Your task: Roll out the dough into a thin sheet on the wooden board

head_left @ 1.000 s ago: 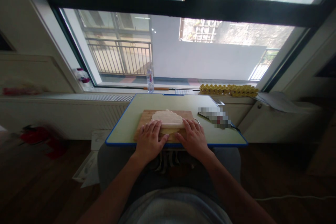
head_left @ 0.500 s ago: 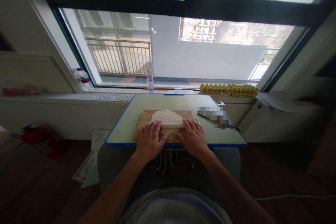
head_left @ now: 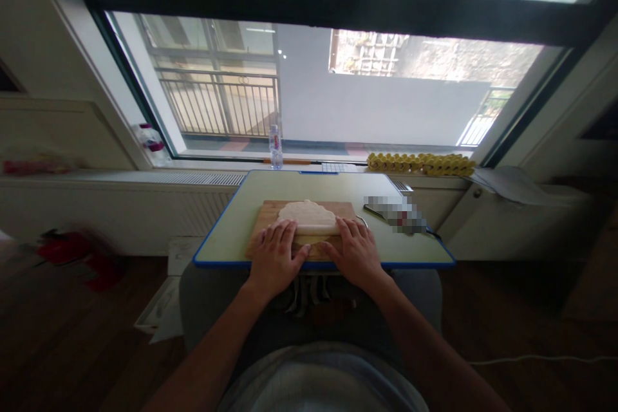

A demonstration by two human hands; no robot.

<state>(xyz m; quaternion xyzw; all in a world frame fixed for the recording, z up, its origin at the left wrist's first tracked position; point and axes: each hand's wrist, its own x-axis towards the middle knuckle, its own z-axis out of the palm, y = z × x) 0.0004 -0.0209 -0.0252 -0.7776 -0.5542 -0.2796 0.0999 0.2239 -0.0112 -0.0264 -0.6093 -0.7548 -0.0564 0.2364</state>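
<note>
A sheet of pale dough (head_left: pixel 307 212) with an uneven edge lies on a wooden cutting board (head_left: pixel 264 211). Across it runs a pale rod, by its look a rolling pin (head_left: pixel 317 230), almost the colour of the dough. My left hand (head_left: pixel 276 251) rests over the rod's left end, fingers bent forward and thumb pointing inward. Over the right end is my right hand (head_left: pixel 355 248), its thumb also turned inward. Both ends are hidden beneath my fingers. A lighter patch with a curved edge shows on the near side, between my thumbs. Past my right fingers a metal handle (head_left: pixel 362 222) sticks out.
The board lies on a small blue-edged table (head_left: pixel 232 232) over my lap. A blurred-out item (head_left: pixel 396 214) lies at its right. Behind, the sill holds a clear bottle (head_left: pixel 275 148) and yellow bumpy material (head_left: pixel 420 165). A red fire extinguisher (head_left: pixel 82 257) is at the left.
Almost nothing differs. Both hands keep their places on the rod, and the dough looks the same; the view has shifted very slightly.
</note>
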